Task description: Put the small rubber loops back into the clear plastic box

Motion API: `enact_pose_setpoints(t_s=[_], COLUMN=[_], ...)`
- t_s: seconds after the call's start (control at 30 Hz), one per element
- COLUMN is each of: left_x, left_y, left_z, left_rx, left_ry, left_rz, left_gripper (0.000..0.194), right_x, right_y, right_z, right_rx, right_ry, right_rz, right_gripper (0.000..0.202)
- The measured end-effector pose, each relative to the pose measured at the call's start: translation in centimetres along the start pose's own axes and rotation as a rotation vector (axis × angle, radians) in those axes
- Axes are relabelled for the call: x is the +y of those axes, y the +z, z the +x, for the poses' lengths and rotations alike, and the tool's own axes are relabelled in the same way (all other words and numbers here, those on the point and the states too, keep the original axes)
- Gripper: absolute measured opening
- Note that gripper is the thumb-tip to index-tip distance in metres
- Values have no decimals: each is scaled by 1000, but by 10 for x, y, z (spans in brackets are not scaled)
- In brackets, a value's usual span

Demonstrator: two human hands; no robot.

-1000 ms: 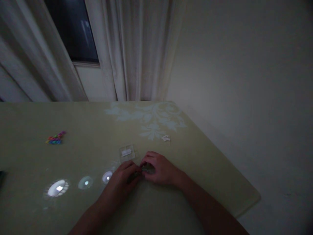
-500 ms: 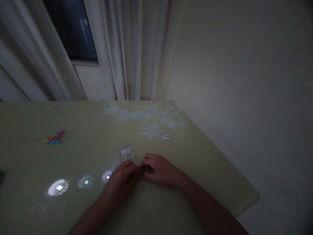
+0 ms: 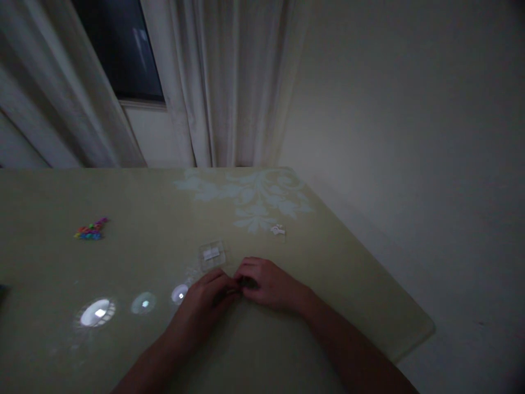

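My left hand [image 3: 209, 295] and my right hand [image 3: 266, 282] meet fingertip to fingertip low over the table, both with fingers pinched together. Whatever lies between the fingertips is too small and dark to make out. Just beyond my left hand is a clear plastic case [image 3: 212, 255] with a white label or piece in it. A small white object [image 3: 278, 230] lies farther back, beyond my right hand.
A pile of small colorful pieces [image 3: 91, 230] sits at the left on the pale table [image 3: 143, 202]. Light reflections show on its glossy surface. The table's right edge slants toward a wall [image 3: 389, 137]. Curtains [image 3: 229, 82] hang behind.
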State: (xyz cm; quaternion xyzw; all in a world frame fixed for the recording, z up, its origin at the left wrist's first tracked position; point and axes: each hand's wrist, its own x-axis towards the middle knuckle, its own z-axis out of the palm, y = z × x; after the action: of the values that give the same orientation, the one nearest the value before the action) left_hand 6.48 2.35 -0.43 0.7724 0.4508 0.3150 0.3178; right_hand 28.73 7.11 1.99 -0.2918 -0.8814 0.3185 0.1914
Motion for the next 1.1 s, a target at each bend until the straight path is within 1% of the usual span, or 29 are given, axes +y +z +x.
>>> enact_pose_setpoints(t_s=[0.17, 0.37, 0.6, 0.73, 0.9, 0.97, 1.1], left_x=[1, 0, 5, 13, 19, 20, 21], left_y=[-1, -1, -4, -9, -11, -11, -10], left_z=[1, 1, 2, 4, 3, 4, 5], left_rx=[34, 50, 96, 166, 263, 313, 407], left_ry=[23, 45, 30, 3, -40, -33, 38], left_rz=[-27, -18, -64, -75, -110, -120, -124], left_gripper=[12, 13, 11, 12, 11, 10, 6], right_x=[0, -1, -3, -5, -11, -14, -17], right_y=[0, 0, -2, -3, -2, -1, 1], right_z=[0, -1, -2, -1, -1, -1, 0], right_rx=[7, 10, 54, 55, 98, 123, 166], right_ry=[2, 21, 16, 11, 1, -10, 9], right_rz=[-10, -28, -29, 6, 52, 88, 160], right_gripper=[17, 19, 19, 19, 11, 9, 9])
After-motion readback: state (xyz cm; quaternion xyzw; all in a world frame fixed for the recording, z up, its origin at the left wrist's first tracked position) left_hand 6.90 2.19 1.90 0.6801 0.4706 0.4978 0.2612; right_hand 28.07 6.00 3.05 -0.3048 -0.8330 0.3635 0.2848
